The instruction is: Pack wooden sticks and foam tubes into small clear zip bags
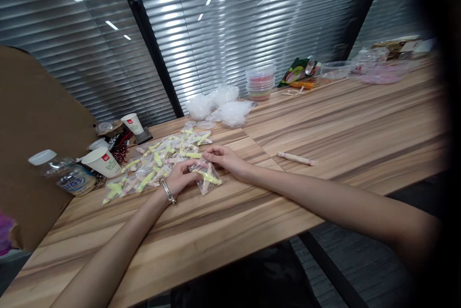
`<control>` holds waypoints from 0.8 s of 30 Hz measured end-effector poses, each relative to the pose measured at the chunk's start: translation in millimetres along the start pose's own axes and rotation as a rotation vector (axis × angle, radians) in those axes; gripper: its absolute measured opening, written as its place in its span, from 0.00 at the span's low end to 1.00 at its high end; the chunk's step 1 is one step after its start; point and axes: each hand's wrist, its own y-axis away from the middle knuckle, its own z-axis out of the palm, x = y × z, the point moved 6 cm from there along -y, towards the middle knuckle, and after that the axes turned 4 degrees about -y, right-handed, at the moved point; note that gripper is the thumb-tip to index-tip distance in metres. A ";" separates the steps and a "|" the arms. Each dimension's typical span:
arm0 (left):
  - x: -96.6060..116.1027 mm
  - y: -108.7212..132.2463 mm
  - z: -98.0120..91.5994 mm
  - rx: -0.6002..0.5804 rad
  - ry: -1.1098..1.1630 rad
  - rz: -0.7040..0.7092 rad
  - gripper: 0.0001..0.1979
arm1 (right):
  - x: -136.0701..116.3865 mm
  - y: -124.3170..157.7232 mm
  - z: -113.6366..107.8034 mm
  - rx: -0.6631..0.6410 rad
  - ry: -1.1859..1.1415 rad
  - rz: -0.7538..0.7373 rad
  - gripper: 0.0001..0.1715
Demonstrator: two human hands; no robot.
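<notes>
Left hand [183,176]: grips a clear bag [206,184]
Right hand [227,160]: pinches the bag's top
Bag: shows yellow pieces [213,179] inside
Table [230,221]: carries more bags [148,181]

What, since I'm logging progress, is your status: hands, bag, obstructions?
Left hand and right hand both on small plastic bag. Yellow and pale pieces inside. Pile of filled bags close by, not covering it.

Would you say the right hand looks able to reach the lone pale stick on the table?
Probably yes: nothing appears to stand between the right hand and the pale stick, though its fingers are at the small clear bag now.
</notes>
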 end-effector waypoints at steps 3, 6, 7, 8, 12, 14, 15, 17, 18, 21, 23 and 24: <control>-3.9 -1.4 -4.8 0.068 0.086 0.004 0.13 | 0.7 0.9 9.6 -0.069 -0.030 -0.001 0.20; -4.4 -1.6 -9.2 0.135 0.080 0.027 0.12 | 1.6 1.8 17.8 -0.145 0.000 -0.034 0.23; -3.5 -1.3 -10.0 0.149 0.055 0.039 0.12 | 1.6 2.2 19.4 -0.163 0.013 -0.045 0.24; -2.2 -1.0 -10.3 0.159 0.027 0.052 0.13 | 1.3 2.6 20.4 -0.174 0.016 -0.053 0.24; 3.8 0.3 -9.3 0.177 -0.032 0.102 0.14 | -3.3 5.4 21.2 -0.153 -0.026 -0.049 0.22; 5.0 0.3 -9.3 0.188 -0.018 0.121 0.14 | -6.2 6.6 20.0 -0.109 -0.045 -0.040 0.20; 4.6 0.2 -10.2 0.203 0.002 0.127 0.14 | -7.4 7.0 19.0 -0.083 -0.052 -0.039 0.19; 1.9 -0.5 -13.9 0.253 0.065 0.121 0.13 | -8.2 7.0 16.4 -0.040 -0.060 -0.039 0.19; -0.2 -0.9 -16.0 0.280 0.101 0.111 0.12 | -8.0 6.7 14.8 -0.022 -0.053 -0.042 0.18; -5.1 -2.6 -19.6 0.315 0.150 0.090 0.12 | -6.7 5.5 9.8 0.022 -0.007 -0.051 0.18; -5.8 -3.2 -20.6 0.322 0.143 0.106 0.13 | -6.6 5.0 8.5 0.032 0.012 -0.056 0.17; -5.8 -3.2 -21.0 0.326 0.143 0.117 0.14 | -6.8 5.0 9.0 0.025 0.009 -0.056 0.17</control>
